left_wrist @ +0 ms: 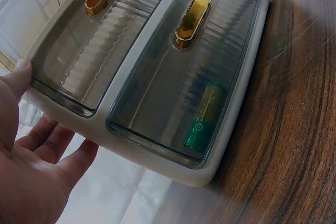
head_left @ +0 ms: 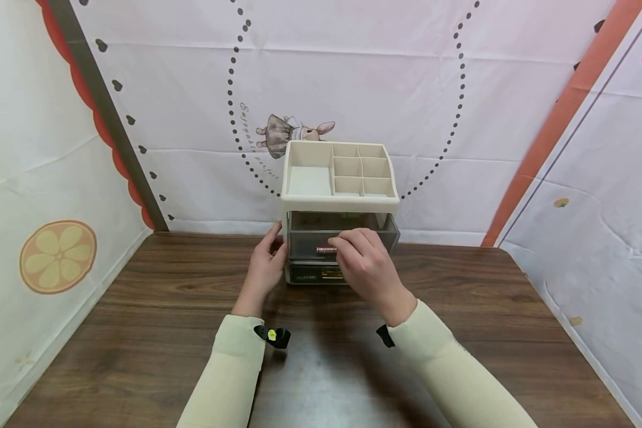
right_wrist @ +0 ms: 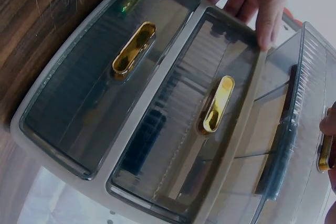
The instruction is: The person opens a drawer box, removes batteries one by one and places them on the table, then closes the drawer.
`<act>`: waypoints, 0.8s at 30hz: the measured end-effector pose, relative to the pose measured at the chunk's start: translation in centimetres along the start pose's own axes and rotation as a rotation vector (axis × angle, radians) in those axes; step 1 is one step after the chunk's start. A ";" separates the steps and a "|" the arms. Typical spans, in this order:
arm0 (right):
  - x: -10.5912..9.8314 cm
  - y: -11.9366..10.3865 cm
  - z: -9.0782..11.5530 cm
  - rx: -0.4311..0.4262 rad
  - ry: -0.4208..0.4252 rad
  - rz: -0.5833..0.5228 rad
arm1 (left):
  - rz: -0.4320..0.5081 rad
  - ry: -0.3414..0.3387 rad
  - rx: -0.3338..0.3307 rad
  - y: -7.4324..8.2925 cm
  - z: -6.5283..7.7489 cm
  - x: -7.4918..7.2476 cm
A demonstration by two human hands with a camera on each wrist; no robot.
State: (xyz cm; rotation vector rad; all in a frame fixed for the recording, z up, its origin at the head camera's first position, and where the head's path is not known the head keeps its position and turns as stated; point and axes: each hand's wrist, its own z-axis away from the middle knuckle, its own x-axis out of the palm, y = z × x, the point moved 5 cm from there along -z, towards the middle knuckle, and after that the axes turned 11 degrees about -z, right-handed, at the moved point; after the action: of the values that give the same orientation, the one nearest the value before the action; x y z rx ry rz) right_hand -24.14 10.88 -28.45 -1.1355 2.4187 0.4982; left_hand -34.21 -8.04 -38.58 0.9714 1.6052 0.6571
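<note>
A cream desktop organizer (head_left: 339, 205) with see-through grey drawers stands on the table. Its top drawer (head_left: 305, 244) is pulled partly out. The right hand (head_left: 371, 267) pinches that drawer's gold handle (right_wrist: 324, 153) between thumb and fingers. On the organizer's left side rests the left hand (head_left: 267, 261), its fingers spread along the wall without curling round it. Below, the middle drawer (right_wrist: 173, 129) and the bottom drawer (right_wrist: 79, 108) are closed, each with a gold handle. A green battery (left_wrist: 205, 116) shows through the bottom drawer's front; a dark object (right_wrist: 144, 142) shows through the middle one.
The organizer's top tray (head_left: 310, 181) has one large compartment and several small ones. Brown wood table (head_left: 192, 285) lies around it. Printed white cloth (head_left: 353, 89) hangs close behind the organizer and along both sides of the table.
</note>
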 end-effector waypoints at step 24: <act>-2.8 -3.6 1.0 -0.103 0.111 -0.078 | 0.011 -0.006 -0.018 0.0 -0.2 -0.1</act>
State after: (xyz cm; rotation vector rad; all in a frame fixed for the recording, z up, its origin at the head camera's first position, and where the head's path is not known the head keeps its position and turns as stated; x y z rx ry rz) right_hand -19.49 10.98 -28.36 -1.3283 2.4553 0.5532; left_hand -34.42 -8.12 -38.47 0.9687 1.5869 0.6747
